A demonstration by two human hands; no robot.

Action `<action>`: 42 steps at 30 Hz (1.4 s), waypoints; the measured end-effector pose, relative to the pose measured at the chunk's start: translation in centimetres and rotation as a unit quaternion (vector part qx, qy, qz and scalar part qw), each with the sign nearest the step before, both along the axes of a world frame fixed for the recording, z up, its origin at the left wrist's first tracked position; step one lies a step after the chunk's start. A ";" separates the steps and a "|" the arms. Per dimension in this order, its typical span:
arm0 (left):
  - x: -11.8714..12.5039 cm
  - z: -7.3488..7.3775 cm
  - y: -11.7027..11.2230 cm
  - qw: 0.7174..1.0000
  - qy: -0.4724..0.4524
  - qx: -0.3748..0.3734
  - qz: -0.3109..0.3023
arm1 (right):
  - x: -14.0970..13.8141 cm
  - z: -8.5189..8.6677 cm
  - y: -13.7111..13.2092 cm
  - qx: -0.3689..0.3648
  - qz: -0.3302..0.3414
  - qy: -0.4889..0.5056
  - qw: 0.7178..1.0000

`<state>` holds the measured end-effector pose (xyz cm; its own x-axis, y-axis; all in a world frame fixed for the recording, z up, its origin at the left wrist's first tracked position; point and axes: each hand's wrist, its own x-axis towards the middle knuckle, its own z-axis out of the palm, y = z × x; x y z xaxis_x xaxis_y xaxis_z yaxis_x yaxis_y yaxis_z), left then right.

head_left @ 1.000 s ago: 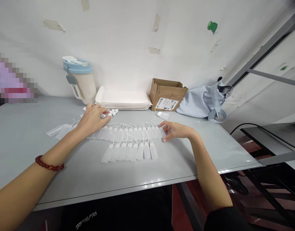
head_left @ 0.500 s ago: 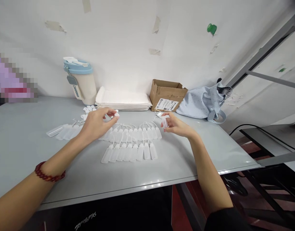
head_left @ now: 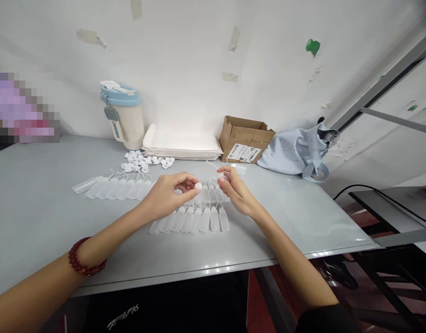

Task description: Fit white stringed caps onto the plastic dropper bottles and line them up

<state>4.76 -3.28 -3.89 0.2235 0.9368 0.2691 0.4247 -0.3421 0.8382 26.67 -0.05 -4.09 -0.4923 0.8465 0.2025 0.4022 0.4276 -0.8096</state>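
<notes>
My left hand (head_left: 173,192) pinches a small white cap (head_left: 198,186) between thumb and fingertips, above the rows on the table. To its right, my right hand (head_left: 235,189) has its fingers closed on a small clear plastic tube, mostly hidden by the fingers. The two hands face each other, a short gap apart. Beneath them lie rows of flat translucent plastic tubes (head_left: 188,221) with white cord loops at their tops. More such tubes (head_left: 120,188) lie to the left, partly behind my left forearm. Behind my right hand lies another clear piece (head_left: 239,169).
A pile of loose white caps (head_left: 138,161) sits at the back left. Along the wall stand a cream tumbler with a blue lid (head_left: 124,118), a stack of white envelopes (head_left: 181,143), an open cardboard box (head_left: 245,138) and a light blue fabric bag (head_left: 289,150). The grey table (head_left: 285,231) ends in front.
My left hand has moved right with the cap, uncovering the cap pile. My right hand has moved slightly left with the clear tube, so the hands are closer together. The camera view has shifted slightly.
</notes>
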 end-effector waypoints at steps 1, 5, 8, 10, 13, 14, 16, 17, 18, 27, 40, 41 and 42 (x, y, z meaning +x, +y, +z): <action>0.0 0.0 0.0 1.000 -0.011 -0.007 0.000 | -0.2 0.0 -0.2 0.010 0.002 -0.007 1.000; 0.1 0.3 -0.1 0.998 -0.052 -0.037 -0.001 | -0.8 -0.2 -0.8 0.061 0.017 -0.045 0.997; 0.2 0.7 -0.2 0.996 -0.055 -0.076 0.006 | -1.1 -0.4 -1.2 0.083 0.032 -0.063 0.994; 0.3 1.1 -0.3 0.994 -0.042 -0.097 0.013 | -1.3 -0.6 -1.3 0.095 0.047 -0.072 0.992; 0.2 1.4 -0.3 0.993 -0.031 -0.111 0.014 | -1.5 -0.9 -1.5 0.113 0.074 -0.076 0.988; 0.2 1.4 -0.3 0.993 -0.029 -0.111 0.010 | -1.5 -1.0 -1.5 0.115 0.082 -0.075 0.987; 0.1 1.5 -0.3 0.993 -0.026 -0.113 0.000 | -1.6 -1.2 -1.5 0.111 0.094 -0.074 0.987; 0.1 1.4 -0.2 0.993 -0.024 -0.114 -0.005 | -1.7 -1.2 -1.6 0.108 0.098 -0.074 0.987; 0.0 1.4 -0.2 0.993 -0.021 -0.114 -0.009 | -1.7 -1.2 -1.6 0.104 0.100 -0.074 0.987; -0.5 1.4 -0.1 0.988 -0.006 -0.150 -0.032 | -1.7 -1.2 -1.8 0.114 0.110 -0.073 0.985; -0.5 1.8 -0.1 0.978 -0.019 -0.187 -0.088 | -2.1 -1.8 -1.8 0.132 0.089 -0.055 0.986; -0.4 1.8 -0.1 0.979 -0.019 -0.184 -0.086 | -2.1 -1.8 -1.8 0.129 0.085 -0.056 0.986; -0.4 1.6 -0.2 0.980 -0.018 -0.178 -0.085 | -2.1 -1.7 -1.8 0.125 0.081 -0.055 0.987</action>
